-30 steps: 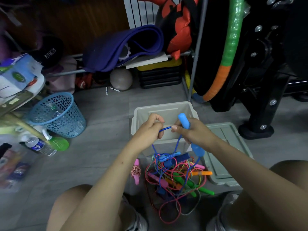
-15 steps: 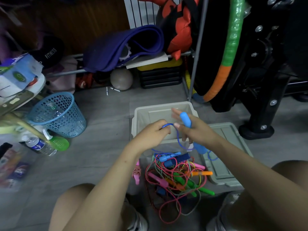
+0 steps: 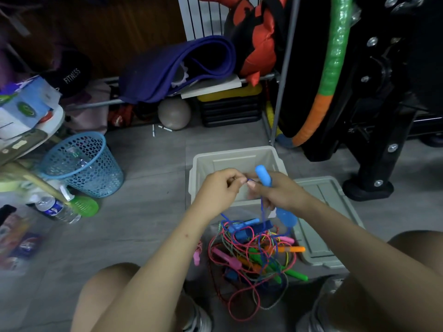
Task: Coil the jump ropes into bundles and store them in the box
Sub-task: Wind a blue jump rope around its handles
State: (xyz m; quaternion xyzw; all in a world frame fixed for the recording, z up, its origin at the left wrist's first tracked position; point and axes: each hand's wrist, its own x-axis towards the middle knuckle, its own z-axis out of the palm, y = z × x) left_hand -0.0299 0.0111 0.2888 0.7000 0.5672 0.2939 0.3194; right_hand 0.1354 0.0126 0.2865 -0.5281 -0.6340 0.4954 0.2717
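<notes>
My two hands, left hand and right hand, one grey box, one box lid, one blue basket, one grey ball, one water bottle, one tangled pile of ropes, too many to count.

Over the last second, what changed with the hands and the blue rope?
The left hand moved right along the blue cord until its fingertips met the right hand, taking up the taut span between them; the cord now hangs as a loop. The right hand kept gripping the blue handles. The box, lid and rope pile stayed put.
</notes>
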